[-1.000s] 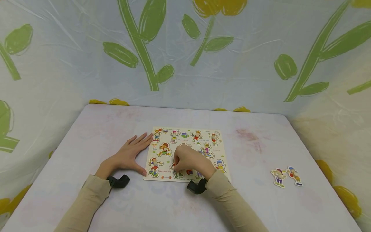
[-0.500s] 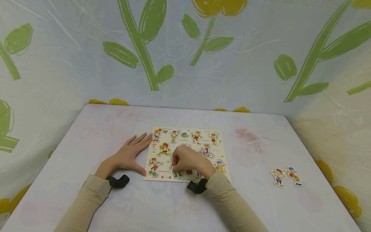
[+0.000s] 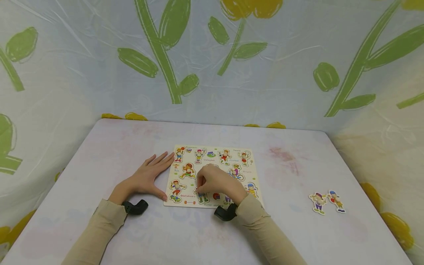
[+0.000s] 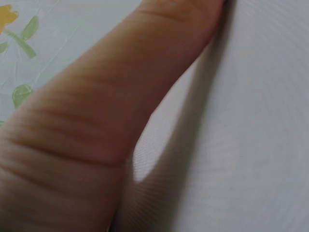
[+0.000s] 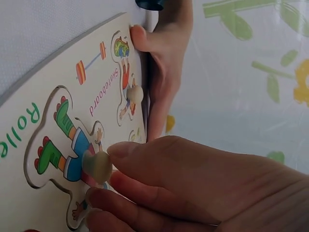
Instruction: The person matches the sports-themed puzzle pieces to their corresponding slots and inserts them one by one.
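Observation:
A pale wooden peg puzzle board (image 3: 251,176) lies on the table, filled with cartoon figures of children at sport. My left hand (image 3: 147,176) lies flat with its fingers spread, fingertips and thumb at the board's left edge. My right hand (image 3: 220,182) is over the lower middle of the board. In the right wrist view its thumb and fingers pinch the round wooden knob (image 5: 99,166) of the roller-skating puzzle piece (image 5: 75,162). That piece lies in or right at its cutout, with the fingers covering part of its upper body. The skateboard piece (image 3: 177,191) sits left of it.
Two loose figure pieces lie side by side on the table to the right: one in a purple cap (image 3: 319,203) and one in a blue cap (image 3: 337,201). A plastic sheet (image 3: 212,99) with a flower print rises behind the table (image 3: 165,235).
The right hand has shifted slightly left over the roller-skating piece and stays at its knob. The left hand and the two loose pieces have stayed where they were.

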Tool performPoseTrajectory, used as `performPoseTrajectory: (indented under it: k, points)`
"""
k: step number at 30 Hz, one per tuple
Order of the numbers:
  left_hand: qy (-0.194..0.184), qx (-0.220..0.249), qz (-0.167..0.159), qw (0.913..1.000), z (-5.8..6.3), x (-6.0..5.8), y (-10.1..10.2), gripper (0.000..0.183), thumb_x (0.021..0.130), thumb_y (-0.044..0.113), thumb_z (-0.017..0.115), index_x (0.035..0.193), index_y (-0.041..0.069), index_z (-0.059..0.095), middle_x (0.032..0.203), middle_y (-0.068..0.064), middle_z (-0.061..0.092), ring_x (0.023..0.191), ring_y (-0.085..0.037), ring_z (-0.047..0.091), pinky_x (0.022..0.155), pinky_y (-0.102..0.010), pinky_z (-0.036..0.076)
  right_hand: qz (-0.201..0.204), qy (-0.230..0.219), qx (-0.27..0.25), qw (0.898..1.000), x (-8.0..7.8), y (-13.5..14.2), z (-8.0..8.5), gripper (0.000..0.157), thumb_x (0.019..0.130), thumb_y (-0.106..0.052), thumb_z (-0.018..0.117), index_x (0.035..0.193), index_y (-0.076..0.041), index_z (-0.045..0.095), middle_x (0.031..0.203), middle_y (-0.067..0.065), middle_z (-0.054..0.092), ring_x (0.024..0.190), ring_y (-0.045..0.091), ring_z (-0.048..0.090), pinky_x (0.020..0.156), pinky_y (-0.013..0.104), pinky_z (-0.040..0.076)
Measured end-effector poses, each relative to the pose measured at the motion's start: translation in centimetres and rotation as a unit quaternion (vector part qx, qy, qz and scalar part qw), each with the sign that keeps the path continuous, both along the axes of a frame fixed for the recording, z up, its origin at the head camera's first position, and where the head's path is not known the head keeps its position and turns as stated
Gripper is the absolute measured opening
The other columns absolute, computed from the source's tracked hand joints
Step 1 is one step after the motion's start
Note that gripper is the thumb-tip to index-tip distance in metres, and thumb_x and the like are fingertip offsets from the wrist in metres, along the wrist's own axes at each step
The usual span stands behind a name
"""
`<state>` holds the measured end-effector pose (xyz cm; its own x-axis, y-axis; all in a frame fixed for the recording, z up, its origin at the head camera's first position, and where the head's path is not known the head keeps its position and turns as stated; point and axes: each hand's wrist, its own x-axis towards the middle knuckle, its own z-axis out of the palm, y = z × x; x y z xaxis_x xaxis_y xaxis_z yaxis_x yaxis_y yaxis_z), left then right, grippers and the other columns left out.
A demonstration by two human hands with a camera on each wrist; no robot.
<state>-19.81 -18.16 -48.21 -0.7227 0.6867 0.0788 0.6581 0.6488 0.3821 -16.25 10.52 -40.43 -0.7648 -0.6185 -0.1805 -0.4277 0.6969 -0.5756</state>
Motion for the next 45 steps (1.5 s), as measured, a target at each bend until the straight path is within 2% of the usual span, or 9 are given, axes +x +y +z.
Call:
performPoseTrajectory:
  k: [5,13,25,33,39,45]
  points:
    - [0.001,-0.003,0.001,1.0,0.0,0.0,0.0,0.138,0.056,0.089,0.067,0.16,0.012,0.018,0.166,-0.002,0.013,0.152,-0.028,0.007,0.119,-0.054,0.004,-0.012,-0.003,0.003,1.0,0.0,0.1,0.3,0.016,0.083,-0.011,0.077,0.07,-0.015,0.069,0.066,-0.007,0.062,0.058,0.009,0.053,0.055,0.024,0.047]
    - [0.0,0.0,0.0,1.0,0.1,0.0,-0.1,0.139,0.055,0.089,0.068,0.16,0.012,0.018,0.166,-0.002,0.013,0.152,-0.028,0.007,0.119,-0.053,0.004,-0.008,-0.001,0.001,1.0,-0.1,0.2,0.4,0.014,0.084,-0.011,0.075,0.072,-0.014,0.069,0.066,-0.008,0.061,0.057,0.007,0.053,0.054,0.022,0.046]
    - [0.008,0.012,-0.009,0.9998,0.0,-0.1,-0.1,0.138,0.055,0.086,0.071,0.159,0.009,0.02,0.166,-0.006,0.016,0.151,-0.032,0.009,0.118,-0.056,0.006,-0.017,0.018,-0.004,1.0,-0.1,1.3,2.0,0.016,0.086,-0.011,0.075,0.071,-0.013,0.069,0.065,-0.006,0.061,0.057,0.008,0.052,0.054,0.023,0.045]
    - [-0.004,0.006,-0.001,1.0,0.1,-0.2,-0.1,0.139,0.055,0.088,0.068,0.16,0.011,0.019,0.166,-0.003,0.013,0.152,-0.029,0.007,0.119,-0.054,0.003,-0.036,0.015,-0.011,0.999,-0.2,3.3,2.7,0.015,0.088,-0.01,0.072,0.073,-0.012,0.069,0.065,-0.005,0.06,0.054,0.009,0.051,0.052,0.024,0.046]
    - [-0.004,0.002,-0.002,1.0,0.2,-0.2,-0.1,0.14,0.055,0.088,0.068,0.16,0.011,0.018,0.166,-0.003,0.013,0.152,-0.029,0.007,0.119,-0.054,0.003,-0.069,0.014,0.0,0.998,0.1,5.5,3.4,0.016,0.088,-0.01,0.072,0.073,-0.012,0.069,0.067,-0.004,0.061,0.058,0.011,0.053,0.056,0.027,0.048]
    - [-0.005,0.004,-0.001,1.0,0.0,-0.2,-0.1,0.139,0.055,0.087,0.07,0.16,0.011,0.018,0.166,-0.004,0.013,0.152,-0.03,0.007,0.119,-0.054,0.003,-0.083,0.014,-0.002,0.996,0.4,8.0,3.6,0.014,0.088,-0.01,0.072,0.075,-0.009,0.071,0.067,-0.003,0.062,0.059,0.011,0.053,0.056,0.028,0.048]
